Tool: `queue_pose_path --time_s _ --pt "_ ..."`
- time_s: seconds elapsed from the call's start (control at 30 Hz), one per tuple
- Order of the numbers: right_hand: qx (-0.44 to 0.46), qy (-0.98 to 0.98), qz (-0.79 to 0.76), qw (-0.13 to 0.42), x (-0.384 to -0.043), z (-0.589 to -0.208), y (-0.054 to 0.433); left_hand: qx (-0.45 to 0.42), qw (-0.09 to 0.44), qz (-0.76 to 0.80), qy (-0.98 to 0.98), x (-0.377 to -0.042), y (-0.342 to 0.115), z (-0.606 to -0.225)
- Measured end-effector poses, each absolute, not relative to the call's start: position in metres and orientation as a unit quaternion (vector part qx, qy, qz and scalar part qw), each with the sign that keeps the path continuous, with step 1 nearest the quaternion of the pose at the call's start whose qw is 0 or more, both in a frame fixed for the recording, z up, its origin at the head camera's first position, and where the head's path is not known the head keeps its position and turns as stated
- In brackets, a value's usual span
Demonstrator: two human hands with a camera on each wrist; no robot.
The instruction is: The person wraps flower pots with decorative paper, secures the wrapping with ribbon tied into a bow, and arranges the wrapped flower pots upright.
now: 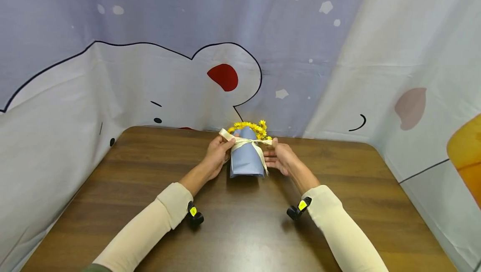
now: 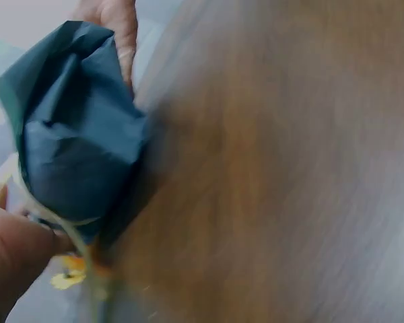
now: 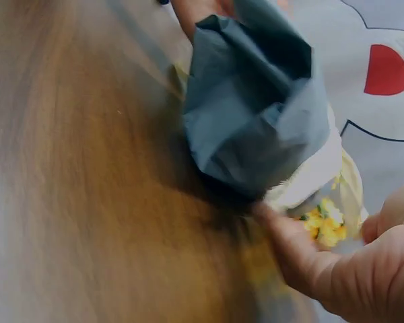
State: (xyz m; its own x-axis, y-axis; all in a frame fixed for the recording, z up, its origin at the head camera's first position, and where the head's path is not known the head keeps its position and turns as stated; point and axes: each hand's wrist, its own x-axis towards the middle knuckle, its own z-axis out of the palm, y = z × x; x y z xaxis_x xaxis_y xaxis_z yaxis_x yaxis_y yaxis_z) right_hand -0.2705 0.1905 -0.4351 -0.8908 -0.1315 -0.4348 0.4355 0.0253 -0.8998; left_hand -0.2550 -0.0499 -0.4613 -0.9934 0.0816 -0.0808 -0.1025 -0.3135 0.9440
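Note:
A small bouquet of yellow flowers [image 1: 259, 129] wrapped in blue paper [image 1: 246, 163] is near the table's far edge, its flowers pointing away from me. Around the wrap runs a cream ribbon [image 1: 248, 141], knotted at the front, with one tail hanging down the right side. My left hand [image 1: 217, 156] pinches the ribbon's left part between thumb and finger. On the other side, my right hand [image 1: 283, 160] pinches the ribbon's right part, its lower fingers extended beside the paper. Both wrist views show the wrap's folded bottom end [image 2: 81, 148] close up; the left one is blurred.
The bouquet is on a brown wooden table [image 1: 240, 222] with rounded far corners. A printed fabric curtain [image 1: 161, 80] hangs right behind the table and along its sides. Small black cameras [image 1: 195, 217] are strapped at both wrists.

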Motion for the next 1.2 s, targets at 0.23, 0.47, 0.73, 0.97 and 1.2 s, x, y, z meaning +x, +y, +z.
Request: queue_pose_path --time_s 0.23,0.47,0.73,0.97,1.2 --pt "0.038 0.704 -0.628 0.329 -0.271 -0.424 0.194 -0.042 0.091 0.685 0.722 -0.256 -0.073 -0.443" --pt "0.028 0.759 -0.559 0.333 -0.274 -0.42 0.178 -0.017 0.217 0.545 0.809 -0.26 -0.056 -0.436" --pt "0.015 0.756 -0.57 0.321 -0.273 -0.423 0.178 -0.036 0.178 0.534 0.825 -0.259 -0.052 -0.44" --pt "-0.079 0.781 -0.575 0.231 -0.265 -0.414 0.171 0.01 0.118 0.59 0.798 -0.257 -0.065 -0.439" --pt "-0.154 0.814 -0.555 0.073 -0.263 -0.413 0.167 0.097 0.015 0.614 0.783 -0.26 -0.065 -0.434"
